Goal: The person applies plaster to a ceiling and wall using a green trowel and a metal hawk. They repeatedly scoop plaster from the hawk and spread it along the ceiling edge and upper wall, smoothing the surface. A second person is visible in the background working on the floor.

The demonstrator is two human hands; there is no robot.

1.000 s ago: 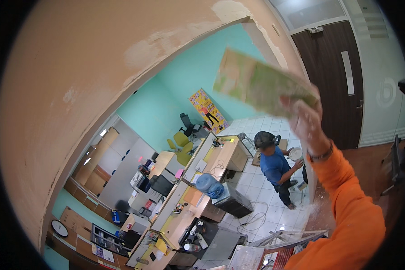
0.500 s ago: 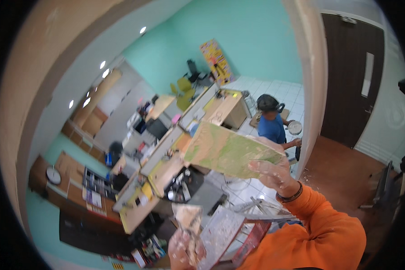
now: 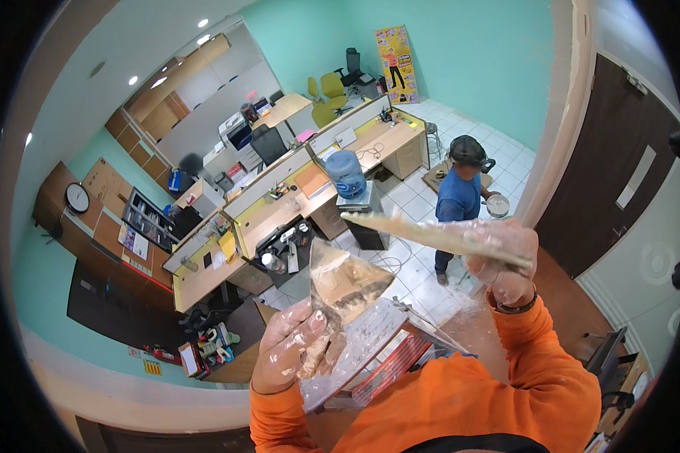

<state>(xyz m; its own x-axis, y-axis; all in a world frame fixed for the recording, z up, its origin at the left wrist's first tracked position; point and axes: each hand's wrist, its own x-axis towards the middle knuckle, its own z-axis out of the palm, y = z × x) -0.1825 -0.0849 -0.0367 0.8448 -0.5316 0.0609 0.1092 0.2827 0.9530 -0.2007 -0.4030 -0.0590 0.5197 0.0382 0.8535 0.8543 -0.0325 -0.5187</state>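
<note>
My left hand (image 3: pixel 287 349), smeared with pale filler, is closed round a putty knife whose wide triangular blade (image 3: pixel 347 278) points up and is coated with beige paste. My right hand (image 3: pixel 506 253) is raised on the right, gripping a flat thin board (image 3: pixel 431 231). That board is tilted so it shows nearly edge-on, with pale filler along it. A gap separates knife and board. Below them, close to my body, is the splattered top of a stepladder (image 3: pixel 366 343) with a red label (image 3: pixel 393 368).
A person in a blue shirt (image 3: pixel 459 198) stands on the tiled floor, holding a round tub (image 3: pixel 497 205). Desks with low partitions (image 3: pixel 306 211) and a water dispenser with a blue bottle (image 3: pixel 346 175) lie beyond. At right are a wall edge (image 3: pixel 570 113) and a dark door (image 3: pixel 604 174).
My right hand has turned the board from face-on to nearly edge-on and lower it no longer shows its green face. My left hand has risen with the putty knife. The view has shifted.
</note>
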